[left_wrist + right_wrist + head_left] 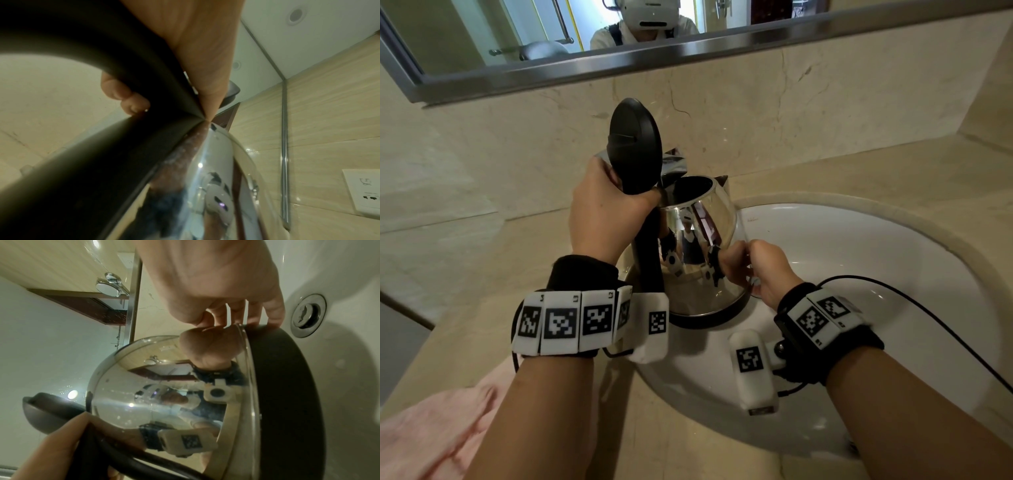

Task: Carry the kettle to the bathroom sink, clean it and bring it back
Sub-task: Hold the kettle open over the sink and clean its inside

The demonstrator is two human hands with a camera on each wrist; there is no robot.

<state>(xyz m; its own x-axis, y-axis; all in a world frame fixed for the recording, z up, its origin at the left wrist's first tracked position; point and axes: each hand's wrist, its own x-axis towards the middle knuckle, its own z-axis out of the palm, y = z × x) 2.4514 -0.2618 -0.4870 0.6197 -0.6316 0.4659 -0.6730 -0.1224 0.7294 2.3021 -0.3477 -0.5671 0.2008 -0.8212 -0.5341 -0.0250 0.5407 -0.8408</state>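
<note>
A shiny steel kettle [698, 240] with a black base [287, 386] hangs upright over the left part of the white sink [859, 246]. Its black lid [635, 144] stands open. My left hand [602, 212] grips the top of the black handle [123, 56], fingers [115, 87] wrapped round it. My right hand [763, 267] is at the kettle's lower right side, its curled fingertips [255, 318] on the steel band and base rim. The kettle's inside is hidden from every view.
A chrome faucet [674, 161] stands just behind the kettle. The sink drain [308, 314] lies beyond the base. A pink towel [431, 431] lies on the beige counter at near left. A mirror [585, 34] hangs above, and a wall socket [363, 190] is on the tiled wall.
</note>
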